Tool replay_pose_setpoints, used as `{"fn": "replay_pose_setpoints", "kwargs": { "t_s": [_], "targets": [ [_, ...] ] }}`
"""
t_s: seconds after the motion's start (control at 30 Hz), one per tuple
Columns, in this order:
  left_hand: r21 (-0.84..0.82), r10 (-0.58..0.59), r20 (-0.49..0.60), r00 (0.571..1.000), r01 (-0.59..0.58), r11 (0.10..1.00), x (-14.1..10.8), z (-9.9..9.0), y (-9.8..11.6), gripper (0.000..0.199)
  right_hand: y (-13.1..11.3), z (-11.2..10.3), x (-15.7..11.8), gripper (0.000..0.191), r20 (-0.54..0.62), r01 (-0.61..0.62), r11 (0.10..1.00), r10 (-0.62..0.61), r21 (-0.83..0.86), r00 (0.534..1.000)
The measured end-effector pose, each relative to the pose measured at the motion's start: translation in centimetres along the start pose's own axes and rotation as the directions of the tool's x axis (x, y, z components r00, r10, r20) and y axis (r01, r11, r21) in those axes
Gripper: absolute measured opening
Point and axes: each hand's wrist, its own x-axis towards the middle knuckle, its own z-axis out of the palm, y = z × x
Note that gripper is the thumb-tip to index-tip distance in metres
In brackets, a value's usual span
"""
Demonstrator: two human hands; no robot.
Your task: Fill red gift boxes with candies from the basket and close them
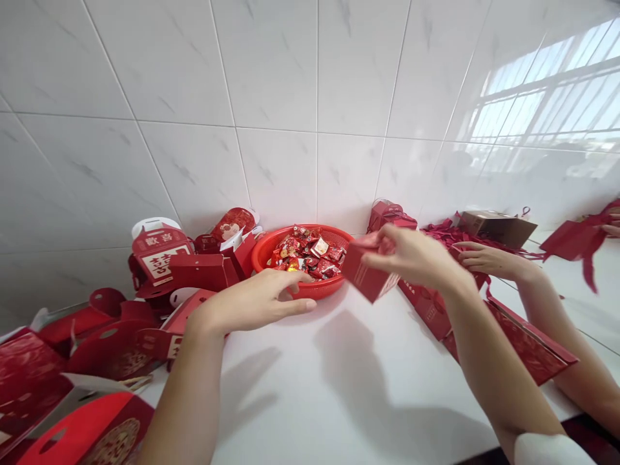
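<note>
My right hand (pixel 411 255) grips a small red paper gift box (pixel 365 274) by its top, holding it above the white table just right of the candy basket. My left hand (pixel 266 298) is empty, its thumb and fingers apart, over the basket's front left edge. The red plastic basket (pixel 261 248) stands against the wall and holds several red-wrapped candies (pixel 310 252). Whether the box has anything inside cannot be seen.
Many red gift boxes (pixel 116 342) are heaped on the left. On the right lie more boxes (pixel 523 336), red ribbons (pixel 443 229) and a brown cardboard box (pixel 498 226). A co-worker's hand (pixel 484 258) reaches in there. Farther right, another red box (pixel 569 239) hangs with ribbon. A tiled wall (pixel 276 174) closes off the back.
</note>
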Motion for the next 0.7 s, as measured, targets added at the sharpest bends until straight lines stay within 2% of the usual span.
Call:
{"fn": "replay_pose_setpoints", "kwargs": {
  "t_s": [0.07, 0.13, 0.2, 0.3, 0.5, 0.63, 0.7],
  "targets": [
    [-0.011, -0.035, -0.014, 0.999, 0.035, 0.999, -0.4, -0.2, -0.4, 0.064, 2.1, -2.0, 2.8, 0.041, -0.063, -0.179, 0.982, 0.175, -0.061, 0.982],
    [-0.014, -0.045, -0.012, 0.999, 0.045, 0.999, -0.5, -0.2, -0.5, 0.065, 4.2, -2.7, 5.6, 0.043, -0.089, -0.284, 0.955, 0.277, -0.083, 0.957],
    [-0.007, -0.036, -0.008, 0.999, 0.035, 0.999, -0.7, -0.2, -0.6, 0.063, 6.0, -2.4, 8.0, 0.046, -0.094, -0.344, 0.933, 0.336, -0.103, 0.937],
    [-0.014, -0.025, 0.001, 1.0, 0.025, 1.0, -0.8, -0.2, -0.6, 0.062, 8.2, -1.1, 10.2, 0.05, -0.043, -0.404, 0.902, 0.402, -0.155, 0.915],
    [-0.031, -0.063, 0.008, 0.998, 0.064, 0.997, -1.1, -0.4, -1.1, 0.067, 10.8, 1.6, 11.2, 0.052, 0.037, -0.436, 0.882, 0.449, -0.18, 0.893],
    [-0.033, -0.068, -0.007, 0.998, 0.067, 0.997, -1.1, -0.4, -1.3, 0.067, 11.6, 3.2, 11.1, 0.053, 0.104, -0.449, 0.885, 0.461, -0.121, 0.881],
    [-0.035, -0.052, -0.013, 0.999, 0.052, 0.998, -1.2, -0.5, -1.4, 0.065, 11.8, 3.8, 11.1, 0.052, 0.099, -0.448, 0.885, 0.461, -0.126, 0.882]
  ]
}}
